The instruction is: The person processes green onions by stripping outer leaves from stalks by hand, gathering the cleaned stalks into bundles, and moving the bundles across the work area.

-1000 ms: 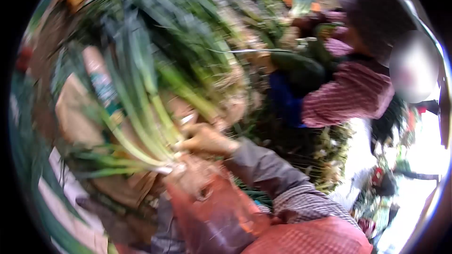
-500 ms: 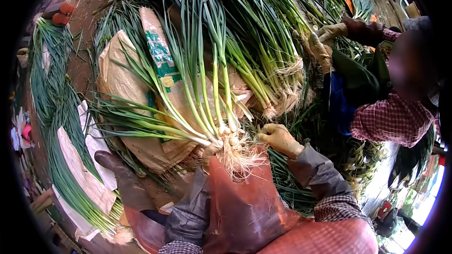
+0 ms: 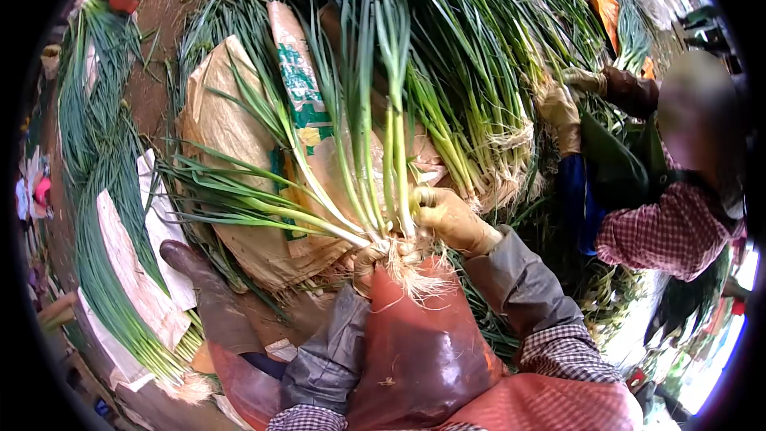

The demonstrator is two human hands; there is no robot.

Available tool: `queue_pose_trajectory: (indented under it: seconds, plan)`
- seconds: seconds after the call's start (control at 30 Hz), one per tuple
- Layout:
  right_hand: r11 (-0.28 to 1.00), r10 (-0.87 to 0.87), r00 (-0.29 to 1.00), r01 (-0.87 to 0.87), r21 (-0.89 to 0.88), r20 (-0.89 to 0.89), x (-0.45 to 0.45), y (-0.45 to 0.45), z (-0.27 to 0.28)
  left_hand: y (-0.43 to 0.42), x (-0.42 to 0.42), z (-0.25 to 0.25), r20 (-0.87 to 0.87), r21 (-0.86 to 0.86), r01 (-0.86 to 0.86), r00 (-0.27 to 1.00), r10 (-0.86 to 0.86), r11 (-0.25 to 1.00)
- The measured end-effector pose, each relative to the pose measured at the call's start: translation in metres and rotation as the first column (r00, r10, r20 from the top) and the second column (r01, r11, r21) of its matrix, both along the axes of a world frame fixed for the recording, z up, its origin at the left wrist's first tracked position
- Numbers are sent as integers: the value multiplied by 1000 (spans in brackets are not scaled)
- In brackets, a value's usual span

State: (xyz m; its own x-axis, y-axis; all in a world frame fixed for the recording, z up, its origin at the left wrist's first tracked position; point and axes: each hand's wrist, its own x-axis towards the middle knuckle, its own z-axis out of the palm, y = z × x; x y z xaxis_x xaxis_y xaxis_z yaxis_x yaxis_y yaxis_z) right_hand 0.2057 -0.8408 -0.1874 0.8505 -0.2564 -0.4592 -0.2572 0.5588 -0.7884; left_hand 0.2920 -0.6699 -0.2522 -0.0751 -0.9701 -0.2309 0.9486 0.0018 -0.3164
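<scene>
A bunch of green onions [image 3: 361, 191] lies with its white stems and pale roots over the red apron [image 3: 423, 351] on the knee, leaves spread away and to the left. My gloved left hand [image 3: 365, 265] is closed round the stems just above the roots, its fingers partly hidden by them. My gloved right hand [image 3: 455, 219] touches the right edge of the bunch, fingers curled against a stem near the base. Under the leaves lies a tan sack [image 3: 231, 140] with green print.
A large pile of green onions [image 3: 471, 88] lies beyond. At the right a co-worker in a checked sleeve [image 3: 658, 227] reaches gloved hands [image 3: 561, 112] to that pile. More onions [image 3: 108, 215] and white sheets [image 3: 132, 259] lie at the left.
My right hand has moved left from beside the roots onto the stems. My left hand still holds the bunch. The co-worker's hands have shifted along the pile's root ends.
</scene>
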Motion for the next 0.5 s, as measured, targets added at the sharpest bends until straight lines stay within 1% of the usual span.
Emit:
queue_pose_trajectory:
  seconds: [0.03,0.07,0.1,0.13,0.2,0.23,0.27,0.3,0.33,0.37,0.43,0.5]
  plan:
    - [983,110,985,-127,-133,-132,1,-2,10,5,-3,-6,101,45,-52,994,47,998]
    - [931,198,943,-266,-249,-268,-1,-4,20,9,-6,-9,205,91,-104,975,83,990]
    - [838,334,884,-438,-325,-328,-7,-9,29,14,-7,-9,263,138,-130,961,90,982]
    - [672,410,860,-511,-536,-305,-20,-10,32,14,-3,-1,302,168,-142,949,86,975]
    - [757,304,932,-363,-543,-198,-41,-13,47,14,7,21,395,211,-172,915,77,962]
    - [853,162,917,-316,-416,-365,-38,-13,68,15,16,34,450,211,-185,890,73,960]
    - [963,95,982,-132,-234,-163,-37,-13,69,16,25,51,510,206,-210,857,78,956]
    - [919,181,978,-206,-337,-103,-37,-12,73,16,34,69,567,187,-236,819,92,954]
    - [857,273,960,-269,-439,-56,-25,-3,92,19,45,92,619,155,-270,776,120,950]
    - [827,351,935,-288,-482,43,-13,15,111,24,56,116,678,128,-301,722,138,945]
    - [778,485,867,-370,-508,113,5,64,153,42,79,176,780,55,-356,598,183,933]
    - [726,605,790,-495,-478,100,15,97,204,71,102,249,861,-47,-409,446,244,911]
